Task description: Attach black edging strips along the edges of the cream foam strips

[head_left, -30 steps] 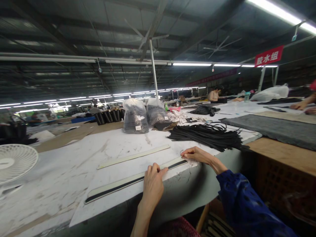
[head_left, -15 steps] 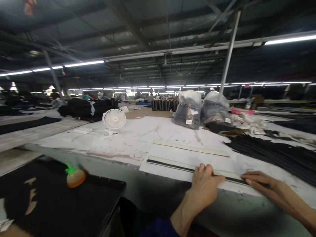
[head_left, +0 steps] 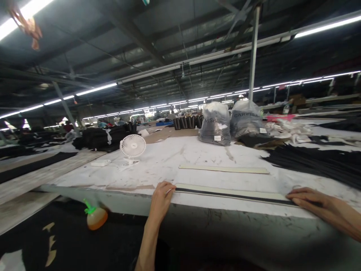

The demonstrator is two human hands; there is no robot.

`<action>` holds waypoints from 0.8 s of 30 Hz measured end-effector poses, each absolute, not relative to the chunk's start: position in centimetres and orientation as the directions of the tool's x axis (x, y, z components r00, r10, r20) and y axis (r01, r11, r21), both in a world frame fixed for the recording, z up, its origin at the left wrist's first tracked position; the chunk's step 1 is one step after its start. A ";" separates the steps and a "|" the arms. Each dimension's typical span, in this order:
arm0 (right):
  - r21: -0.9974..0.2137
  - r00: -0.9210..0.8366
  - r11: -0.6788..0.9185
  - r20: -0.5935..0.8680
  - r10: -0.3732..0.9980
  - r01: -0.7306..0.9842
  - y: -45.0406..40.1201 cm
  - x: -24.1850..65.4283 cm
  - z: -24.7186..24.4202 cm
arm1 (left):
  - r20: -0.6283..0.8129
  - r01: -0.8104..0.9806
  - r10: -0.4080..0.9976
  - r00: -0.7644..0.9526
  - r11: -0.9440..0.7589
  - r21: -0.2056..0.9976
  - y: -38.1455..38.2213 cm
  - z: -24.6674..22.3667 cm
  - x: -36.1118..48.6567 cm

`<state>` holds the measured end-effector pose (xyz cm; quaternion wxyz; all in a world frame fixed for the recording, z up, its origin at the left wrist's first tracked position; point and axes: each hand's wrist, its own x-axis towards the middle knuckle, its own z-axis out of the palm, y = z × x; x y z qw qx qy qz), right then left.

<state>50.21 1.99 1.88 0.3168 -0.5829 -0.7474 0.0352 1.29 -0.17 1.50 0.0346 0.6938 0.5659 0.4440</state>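
A long narrow black strip (head_left: pixel 225 195) lies along the front edge of a pale cream strip (head_left: pixel 225 189), on white paper near the table's front edge. My left hand (head_left: pixel 161 197) is closed in a pinch at the left end of the black strip. At the opposite end my right hand (head_left: pixel 314 201) has its fingers pressed together on the black strip, hiding its tip. Behind them lies a second cream strip (head_left: pixel 222 169), touched by neither hand.
A small white fan (head_left: pixel 133 146) stands to the left on the table. Two plastic bags (head_left: pixel 216 124) of dark goods sit at the back. Black strips (head_left: pixel 316 162) are heaped at right. A green-topped bottle (head_left: pixel 96 218) with orange liquid rests on black material at lower left.
My left hand has slid leftward along the strip, from its middle to its left end. My right hand stays at the right end. The camera view has tilted a little.
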 end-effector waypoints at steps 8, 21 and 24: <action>-0.498 -0.167 0.336 0.354 0.920 0.799 2.3 51.1 0.9 | 0.480 0.781 0.877 0.022 -0.315 0.540 1.2 0.9 0.4; -0.530 -0.173 0.334 0.330 0.928 0.779 2.2 51.1 0.7 | 0.513 0.809 0.858 0.031 -0.323 0.491 1.4 0.4 0.5; -0.523 -0.178 0.332 0.322 0.930 0.785 2.4 51.2 0.6 | 0.532 0.808 0.847 0.018 -0.326 0.491 1.2 0.4 0.7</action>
